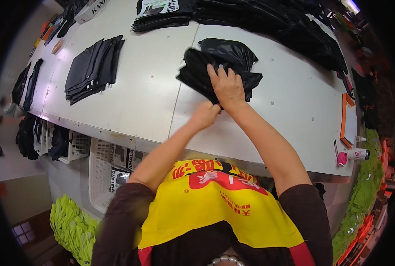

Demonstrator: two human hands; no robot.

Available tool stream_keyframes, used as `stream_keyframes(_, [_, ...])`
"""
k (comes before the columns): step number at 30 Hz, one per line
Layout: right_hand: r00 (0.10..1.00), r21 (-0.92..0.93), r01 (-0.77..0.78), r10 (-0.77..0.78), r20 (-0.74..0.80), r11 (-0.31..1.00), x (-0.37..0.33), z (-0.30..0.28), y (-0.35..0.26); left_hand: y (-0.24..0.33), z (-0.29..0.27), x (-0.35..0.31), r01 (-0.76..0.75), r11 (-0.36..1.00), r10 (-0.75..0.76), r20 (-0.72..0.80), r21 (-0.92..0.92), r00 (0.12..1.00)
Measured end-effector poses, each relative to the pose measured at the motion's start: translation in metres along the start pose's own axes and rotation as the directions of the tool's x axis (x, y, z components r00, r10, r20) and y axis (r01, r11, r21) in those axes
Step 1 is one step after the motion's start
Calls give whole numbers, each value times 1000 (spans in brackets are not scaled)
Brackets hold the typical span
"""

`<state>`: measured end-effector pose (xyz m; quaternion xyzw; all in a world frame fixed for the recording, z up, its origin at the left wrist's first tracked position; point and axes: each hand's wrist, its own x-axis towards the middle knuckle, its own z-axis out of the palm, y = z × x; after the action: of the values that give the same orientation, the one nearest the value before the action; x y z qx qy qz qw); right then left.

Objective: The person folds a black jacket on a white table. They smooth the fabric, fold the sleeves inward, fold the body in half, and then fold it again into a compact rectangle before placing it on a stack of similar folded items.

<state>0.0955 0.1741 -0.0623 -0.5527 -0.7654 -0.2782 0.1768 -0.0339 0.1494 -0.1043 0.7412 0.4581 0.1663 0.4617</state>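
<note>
A dark folded garment bundle [196, 73], slightly blurred, lies on the white table in front of me. Against its far right side is a glossy black plastic bag [230, 49]; where one ends and the other begins is hard to see. My right hand [227, 85] rests on top of the bundle with its fingers spread over the black material. At the near corner, just below the right wrist, my left hand [206, 115] is closed on the edge of the bundle. Its fingertips are partly hidden.
A stack of dark folded garments [94, 68] sits to the left. Black plastic packages [250, 17] line the far edge. At right are an orange-edged box [347, 119] and a bottle [358, 154]. White baskets [101, 173] stand below the table's front edge.
</note>
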Motion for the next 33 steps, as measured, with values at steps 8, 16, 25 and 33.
stream_keyframes(8, [986, 278, 167, -157, -60, 946, -71, 9, -7, -41, 35, -23, 285, 850, -265, 107, -443, 958])
stream_keyframes(16, [994, 337, 105, -95, -45, 936, -79, 14, -1, -56, -22, -41, 114, 711, -399, -264, -694, 878])
stream_keyframes(25, [992, 562, -58, -13, 122, 825, -36, -50, -31, -34, -40, -40, 175, 981, -143, -302, 84, 943])
stream_keyframes(33, [995, 246, 16, -39, 87, 969, -25, 15, -57, -36, -38, -40, 84, 996, -73, -332, 19, 941])
